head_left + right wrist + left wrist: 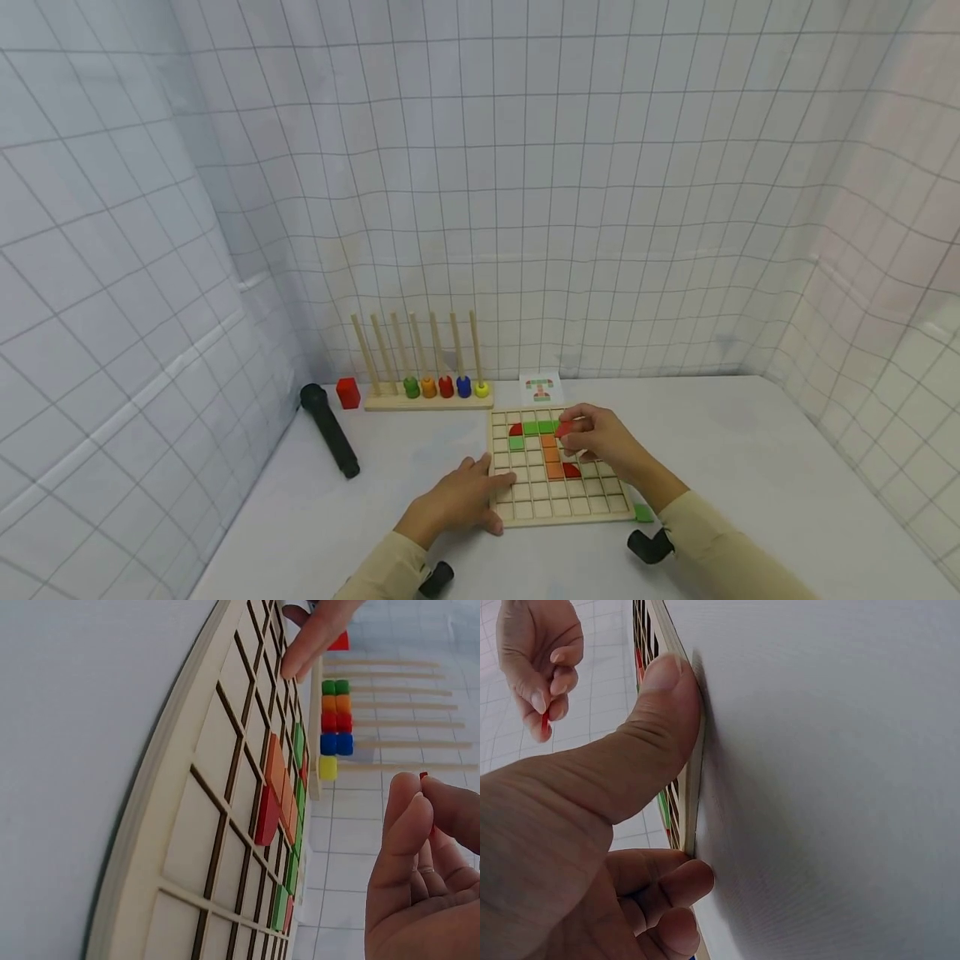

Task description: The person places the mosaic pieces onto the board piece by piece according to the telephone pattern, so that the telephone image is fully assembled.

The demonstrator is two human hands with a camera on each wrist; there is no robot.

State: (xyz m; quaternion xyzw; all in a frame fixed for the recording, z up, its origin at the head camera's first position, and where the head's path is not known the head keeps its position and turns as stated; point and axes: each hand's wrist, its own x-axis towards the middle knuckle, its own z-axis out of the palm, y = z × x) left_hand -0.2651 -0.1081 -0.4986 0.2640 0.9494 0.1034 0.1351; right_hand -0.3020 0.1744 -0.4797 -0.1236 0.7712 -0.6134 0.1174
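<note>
A wooden grid board lies on the table with green, orange and red flat tiles in its cells. Above its upper right part, my right hand pinches a small red tile between thumb and fingertips. Orange tiles form a short column, with a curved red tile at its foot. Green tiles run along the row above, next to another red tile. My left hand rests spread at the near left corner, one finger straight over the cells and the thumb against the near edge.
A loose green tile lies by the near right corner. Behind the board are a printed pattern card and a peg stand with coloured beads. A red block and a black microphone lie to the left.
</note>
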